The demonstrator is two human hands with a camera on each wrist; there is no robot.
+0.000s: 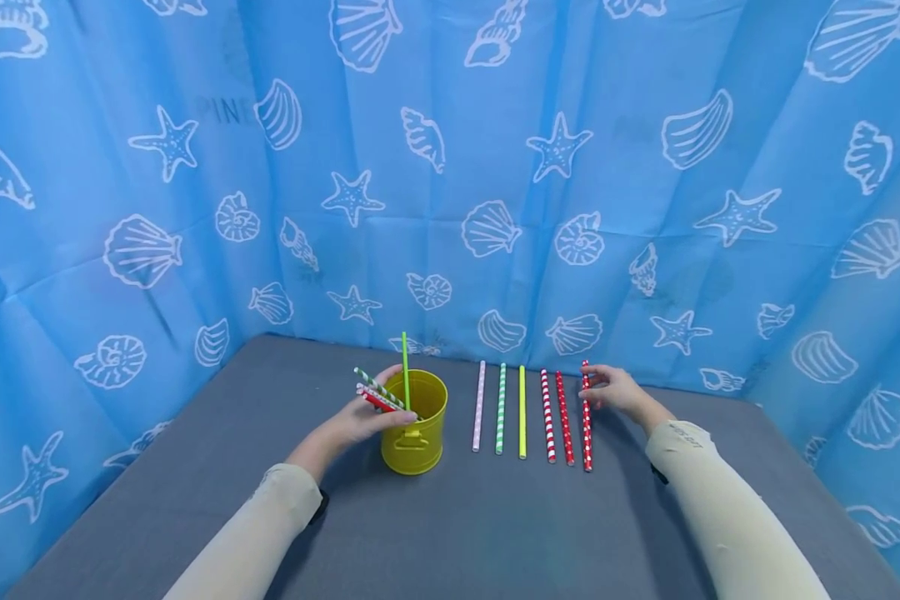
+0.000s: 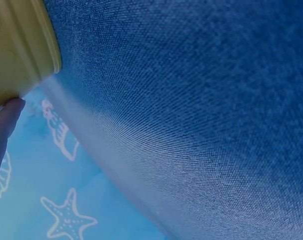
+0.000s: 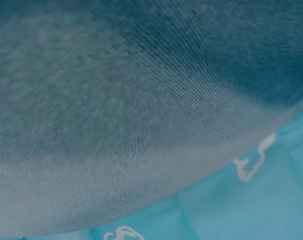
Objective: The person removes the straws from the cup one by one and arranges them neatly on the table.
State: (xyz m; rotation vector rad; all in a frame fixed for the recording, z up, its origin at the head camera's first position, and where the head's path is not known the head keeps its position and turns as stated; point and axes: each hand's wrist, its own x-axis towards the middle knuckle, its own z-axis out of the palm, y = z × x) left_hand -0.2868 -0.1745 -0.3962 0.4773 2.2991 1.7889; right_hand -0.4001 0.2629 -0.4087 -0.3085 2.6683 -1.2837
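Observation:
My left hand holds a yellow metal bucket round its left side, thumb at the near rim; a fingertip also presses the bucket in the left wrist view. A plain green straw stands up out of the bucket. A dark green striped straw and a red straw lean out leftward over the rim, beside a pale one. At the right end of a row of paper straws, my right hand pinches the upper part of a red patterned straw. The right wrist view misses this hand.
Left of that straw lie a red dotted straw, a red-and-white striped straw, a yellow straw, a green-and-white striped straw and a pale pink straw. A blue shell-print curtain hangs behind the grey tabletop.

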